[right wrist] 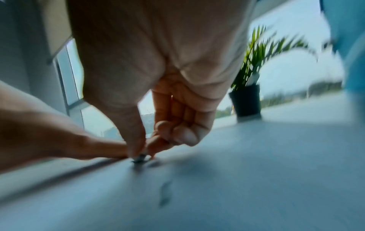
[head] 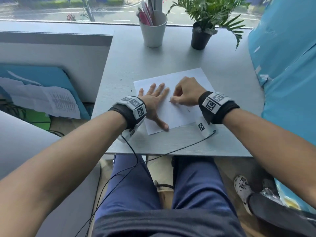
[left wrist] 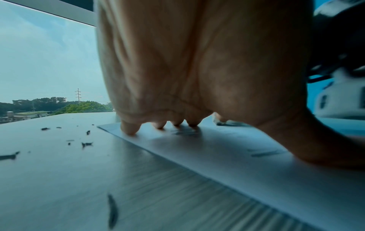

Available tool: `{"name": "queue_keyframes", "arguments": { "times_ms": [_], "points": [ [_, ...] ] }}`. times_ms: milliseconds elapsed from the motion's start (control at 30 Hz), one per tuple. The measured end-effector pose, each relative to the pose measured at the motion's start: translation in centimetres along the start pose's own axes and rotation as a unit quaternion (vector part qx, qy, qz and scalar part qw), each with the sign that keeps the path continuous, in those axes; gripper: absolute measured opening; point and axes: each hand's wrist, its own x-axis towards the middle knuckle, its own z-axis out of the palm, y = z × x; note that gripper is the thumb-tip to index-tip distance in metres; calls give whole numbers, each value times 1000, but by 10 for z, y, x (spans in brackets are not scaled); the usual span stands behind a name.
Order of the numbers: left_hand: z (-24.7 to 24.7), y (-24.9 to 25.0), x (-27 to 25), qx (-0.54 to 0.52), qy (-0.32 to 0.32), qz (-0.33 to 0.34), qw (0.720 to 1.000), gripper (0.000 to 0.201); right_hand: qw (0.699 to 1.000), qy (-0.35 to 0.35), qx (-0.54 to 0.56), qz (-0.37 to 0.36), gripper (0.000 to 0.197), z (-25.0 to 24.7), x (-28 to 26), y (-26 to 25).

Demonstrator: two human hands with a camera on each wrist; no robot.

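A white sheet of paper (head: pixel 184 77) lies on the grey table (head: pixel 171 142). My left hand (head: pixel 153 98) rests flat on the sheet's left part, fingers straight and spread, thumb near the front edge. In the left wrist view its fingertips (left wrist: pixel 129 129) press on the paper (left wrist: pixel 237 171). My right hand (head: pixel 172 102) is just to the right of it, fingers curled, thumb and forefinger pinching a small dark scrap (right wrist: pixel 139 157) down at the paper's surface. A second dark scrap (head: pixel 188 110) lies on the sheet closer to me.
A white cup of pens (head: pixel 153 31) and a potted plant (head: pixel 200 36) stand at the back of the table. Small dark scraps (left wrist: pixel 112 209) are scattered on the table left of the paper. A blue sheet (head: pixel 287 65) hangs at the right. Cables cross the table's front edge.
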Motion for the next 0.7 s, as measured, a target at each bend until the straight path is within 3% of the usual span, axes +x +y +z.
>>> {"name": "queue_keyframes", "arguments": {
  "times_ms": [67, 167, 200, 267, 333, 467, 600, 700],
  "points": [
    [-1, 1, 0, -2, 2, 1, 1000, 159, 1000, 1, 4, -14, 17, 5, -2, -4],
    [-1, -1, 1, 5, 8, 3, 1000, 159, 991, -103, -3, -82, 17, 27, -26, -25],
    [0, -1, 1, 5, 5, 4, 1000, 160, 992, -102, -3, -69, 15, 22, -22, -20],
    [1, -2, 2, -1, 4, 5, 1000, 160, 1000, -22, 12, -7, 16, 3, 0, -3],
    [1, -1, 0, -5, 8, 1, 1000, 161, 1000, 20, 12, -2, 16, -1, 5, 1],
    [-1, 0, 0, 9, 10, 4, 1000, 161, 992, -98, -4, -83, 16, 24, -21, -26],
    [1, -1, 0, 2, 6, 5, 1000, 161, 1000, 14, 4, -7, 17, -2, 10, 0],
    [1, -2, 2, -8, 8, 5, 1000, 163, 997, -54, -4, -56, 19, 19, -9, -18]
  ]
}}
